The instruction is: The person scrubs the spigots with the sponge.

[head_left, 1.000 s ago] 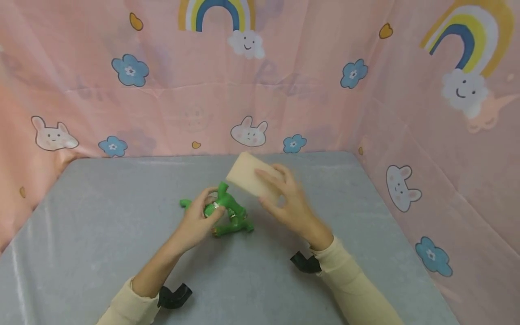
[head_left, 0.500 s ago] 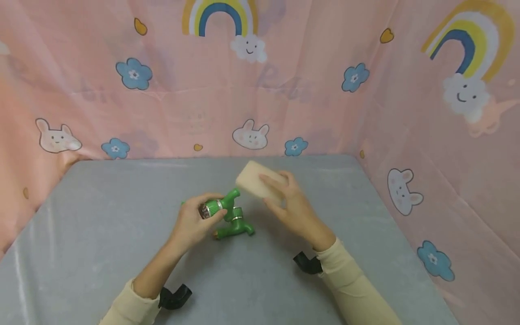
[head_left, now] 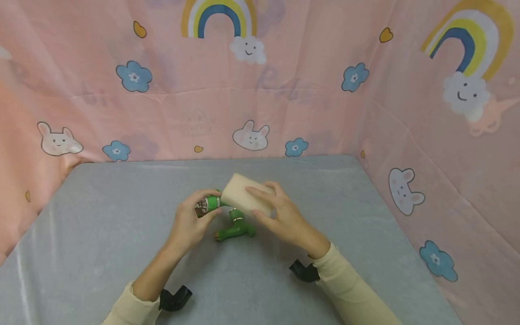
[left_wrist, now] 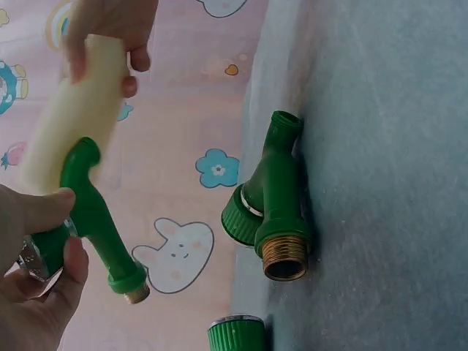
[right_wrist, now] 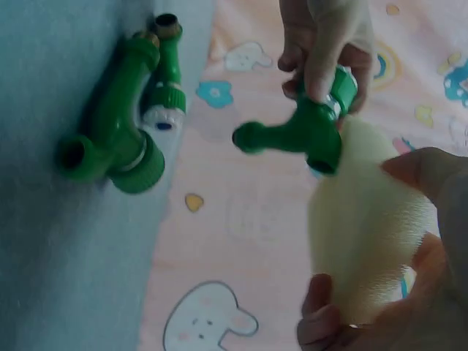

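Note:
My left hand [head_left: 186, 223] grips a green plastic tap [left_wrist: 95, 219] by its knob end and holds it up off the table. In my right hand [head_left: 286, 216] is a cream sponge block [head_left: 240, 193], pinched between thumb and fingers. The sponge covers much of the held tap in the head view. In the right wrist view it meets the tap's body, apparently touching. Below them a second green tap [head_left: 236, 229] lies on the table, its brass threaded end showing in the left wrist view.
Another green tap [right_wrist: 169, 69] lies beyond the second one on the grey table [head_left: 101, 216]. Pink printed cloth [head_left: 174, 108] hangs along the back and sides. Black curved pieces [head_left: 175, 299] sit by both wrists.
The left hand has turned the tap, so its silvery knob end now shows. The sponge has come down and to the left, over the tap. The tap lying in front stays put.

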